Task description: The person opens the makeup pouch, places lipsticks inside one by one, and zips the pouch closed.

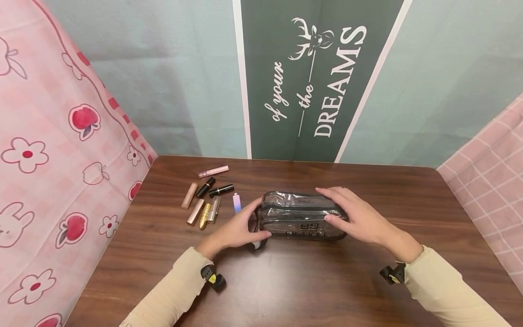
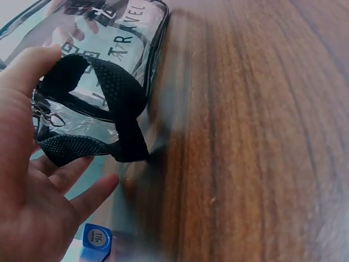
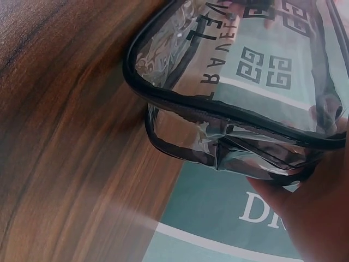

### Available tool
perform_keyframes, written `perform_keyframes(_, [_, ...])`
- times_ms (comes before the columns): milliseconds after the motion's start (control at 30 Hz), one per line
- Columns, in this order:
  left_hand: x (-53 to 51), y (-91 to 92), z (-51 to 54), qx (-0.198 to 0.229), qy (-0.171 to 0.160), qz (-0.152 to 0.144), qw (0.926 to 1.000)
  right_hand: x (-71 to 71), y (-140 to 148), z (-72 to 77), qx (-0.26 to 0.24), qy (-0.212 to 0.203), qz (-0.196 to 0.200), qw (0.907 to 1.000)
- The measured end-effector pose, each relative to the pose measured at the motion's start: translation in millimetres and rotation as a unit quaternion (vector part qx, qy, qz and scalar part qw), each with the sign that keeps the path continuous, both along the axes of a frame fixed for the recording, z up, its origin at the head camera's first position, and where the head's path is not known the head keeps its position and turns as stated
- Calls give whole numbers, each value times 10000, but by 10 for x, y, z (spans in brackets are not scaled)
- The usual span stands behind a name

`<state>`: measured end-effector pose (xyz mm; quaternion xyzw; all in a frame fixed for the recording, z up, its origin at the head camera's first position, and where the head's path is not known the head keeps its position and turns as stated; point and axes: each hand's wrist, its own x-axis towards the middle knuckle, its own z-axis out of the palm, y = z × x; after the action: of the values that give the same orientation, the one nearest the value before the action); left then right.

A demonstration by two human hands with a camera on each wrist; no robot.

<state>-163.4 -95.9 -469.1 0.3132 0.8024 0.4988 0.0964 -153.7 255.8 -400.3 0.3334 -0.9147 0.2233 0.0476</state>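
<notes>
A clear travel pouch (image 1: 302,213) with black piping and printed lettering stands on the wooden table (image 1: 294,281). My left hand (image 1: 237,228) holds its left end, thumb on the near side and fingers round the far side. A black strap loop (image 2: 128,98) sticks out from that end, beside the left palm. At the opposite end my right hand (image 1: 359,218) grips the pouch, its thumb on the front and its fingers over the back edge. Through the clear plastic no contents can be made out. A pink-and-blue lipstick tube (image 1: 237,203) stands just behind the left hand.
Left of the pouch lie several lipstick tubes: a pink gloss tube (image 1: 214,171), black tubes (image 1: 222,190), a gold one (image 1: 205,216), a brown-grey one (image 1: 214,209) and rosy ones (image 1: 195,212). A printed curtain (image 1: 196,81) hangs behind the table.
</notes>
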Motion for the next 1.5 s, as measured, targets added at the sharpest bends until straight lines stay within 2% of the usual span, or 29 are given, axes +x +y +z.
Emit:
perform_keyframes(267, [4,-5,-23,-123,-165,159,9997,2,-3,3,21,61,75,10000])
perform_keyframes(500, [4,3,-22,-112,-38,257,9996,2,18,-7,3,69,79,9999])
perform_keyframes(933, [28,-4,121,136,101,609,9980,47,52,-40,-205,-203,-44,9996])
perform_keyframes(1167, [26,1,189,470,294,767,9955,35,53,-40,-381,-210,-3,9991])
perform_keyframes(1367, [34,17,232,462,289,866,9948,22,63,-42,-564,-288,57,9980])
perform_keyframes(1500, [34,39,268,619,383,870,9935,9,83,-51,-720,-407,109,9965])
